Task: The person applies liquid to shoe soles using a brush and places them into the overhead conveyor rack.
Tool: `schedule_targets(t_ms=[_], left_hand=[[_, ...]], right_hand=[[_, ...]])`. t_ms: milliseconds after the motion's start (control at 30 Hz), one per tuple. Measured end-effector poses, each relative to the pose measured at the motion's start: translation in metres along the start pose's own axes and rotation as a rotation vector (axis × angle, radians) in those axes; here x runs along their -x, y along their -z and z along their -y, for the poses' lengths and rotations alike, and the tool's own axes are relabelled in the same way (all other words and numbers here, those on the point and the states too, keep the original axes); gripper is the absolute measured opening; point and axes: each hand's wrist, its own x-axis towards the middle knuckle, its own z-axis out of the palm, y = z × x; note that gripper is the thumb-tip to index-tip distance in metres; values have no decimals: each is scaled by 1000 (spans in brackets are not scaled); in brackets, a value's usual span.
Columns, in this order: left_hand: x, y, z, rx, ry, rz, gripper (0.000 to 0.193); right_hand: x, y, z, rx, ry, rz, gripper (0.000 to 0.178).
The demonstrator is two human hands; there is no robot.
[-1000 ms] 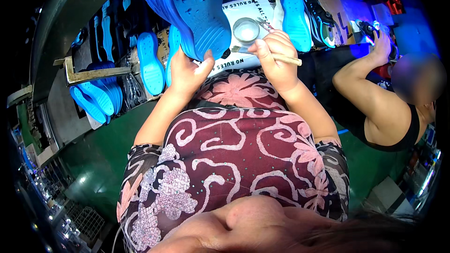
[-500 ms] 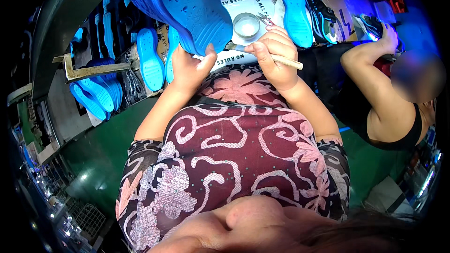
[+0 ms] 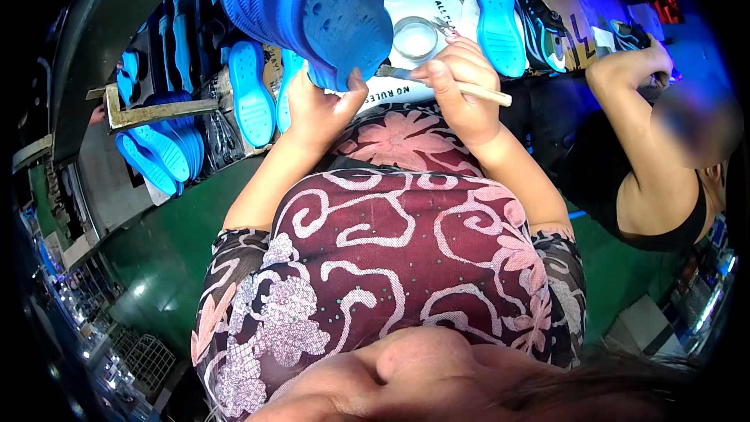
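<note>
My left hand (image 3: 324, 109) grips the near end of a stack of blue shoe soles (image 3: 348, 19), its thumb on the top one. The soles are nested together and held up at a tilt, with their holed faces toward the right. In my right hand (image 3: 465, 90) is a flat brush (image 3: 486, 94) with a pale wooden handle, held between thumb and fingers. The brush tip is close to the edge of the top sole; I cannot tell whether it touches. Just beyond the brush, a round glass dish (image 3: 415, 37) with whitish contents stands on a white printed sheet (image 3: 394, 94).
Single blue soles (image 3: 250, 94) lie left of my hands, and another sole (image 3: 500, 27) lies right, beside a dark shoe (image 3: 539, 23). More soles (image 3: 164, 156) are stacked by a wooden bracket (image 3: 160, 115). A metal post (image 3: 94, 39) rises at left. A co-worker (image 3: 648, 133) sits at right.
The stack of soles has shifted slightly right and tipped, so its top face shows at a steeper slant. My right hand has moved a little right with the brush.
</note>
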Motion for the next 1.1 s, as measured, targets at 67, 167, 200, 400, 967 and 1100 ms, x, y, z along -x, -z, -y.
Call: schedule_targets(t_ms=[67,167,200,400,967,1100], left_hand=[[0,1,1,-12,-17,13,21],[-1,2,2,-16,-15,53,21],[-1,2,4,-21,-17,61,21],[-28,22,-9,118,150,91,20],[-302,-154,-146,1377,559,654,44],[-271,-145,-199,1355,382,785,59]], right_hand=[[0,0,0,50,34,29,23],[2,5,4,164,100,62,23],[2,8,4,165,101,60,23],[7,32,3,83,-52,-47,30],[62,49,-17,-73,-402,-342,34],[71,50,-22,-65,-426,-387,35]])
